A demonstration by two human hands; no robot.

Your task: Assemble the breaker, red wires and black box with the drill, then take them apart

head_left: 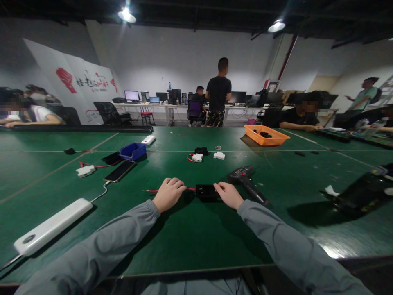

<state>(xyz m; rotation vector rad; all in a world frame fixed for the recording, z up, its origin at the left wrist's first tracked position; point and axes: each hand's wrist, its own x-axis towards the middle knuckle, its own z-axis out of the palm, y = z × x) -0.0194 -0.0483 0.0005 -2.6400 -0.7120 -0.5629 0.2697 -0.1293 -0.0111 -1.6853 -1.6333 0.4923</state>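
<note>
A small black plastic box with an open-looking top lies on the green table in front of me. My right hand holds its right end between thumb and fingers. From the left end of the box runs a red wire, which passes under my left hand. The fingers of that hand are bent together over the wire, whose bare-looking tip sticks out on the far side. Just beyond my right hand lies a black cordless screwdriver, its handle pointing toward me.
White connectors and a black part lie ahead. Leftward are a blue bin, a phone and a long white power strip. An orange basket holds black parts. A dark bulky object stands right. Other people sit around.
</note>
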